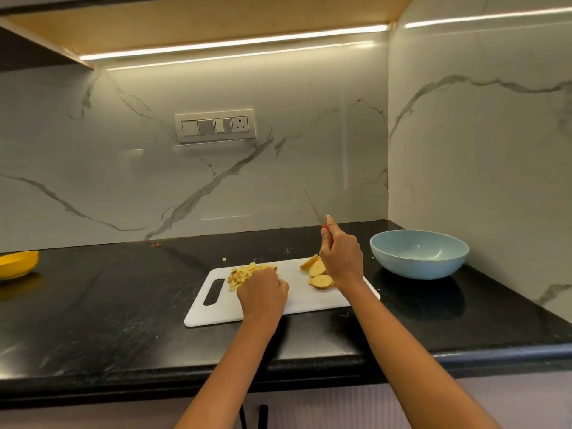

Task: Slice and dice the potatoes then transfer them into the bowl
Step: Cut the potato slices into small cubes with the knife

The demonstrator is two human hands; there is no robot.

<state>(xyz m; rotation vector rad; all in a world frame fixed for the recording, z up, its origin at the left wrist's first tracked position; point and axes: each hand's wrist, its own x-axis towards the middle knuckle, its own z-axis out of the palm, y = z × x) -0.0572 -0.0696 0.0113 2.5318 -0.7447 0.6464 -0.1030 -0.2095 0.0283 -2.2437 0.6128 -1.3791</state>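
**Operator:** Report the state of each grip and the location of the work.

**Inspector:** The right hand (340,258) is wrapped around the red handle of the knife (312,205), with the blade raised and pointing up and away, clear of the cutting board (297,300). The left hand (263,292) rests on the board with its fingers curled over the near edge of the diced potato (243,274). Whether it pinches any pieces cannot be determined, because the fingertips are hidden. The potato slices (318,274) lie on the right part of the board, just beside the right wrist. The blue bowl (419,253) stands on the bench (123,305), to the right of the board, and appears to hold nothing.

**Operator:** Identify the hazards from here.

**Inspector:** Three are probable. First, the raised blade: if it descends while the left fingers are at the dice, a cut is possible. Second, spillage: one stray cube (224,259) already lies on the bench beyond the board, and a sweep of the pile could push more off. Third, transfer: the bowl does not touch the board, so pieces carried across the gap may drop on the bench.

**Operator:** Progress?

**Inspector:** Partial. The slices are not yet diced and nothing has been transferred.
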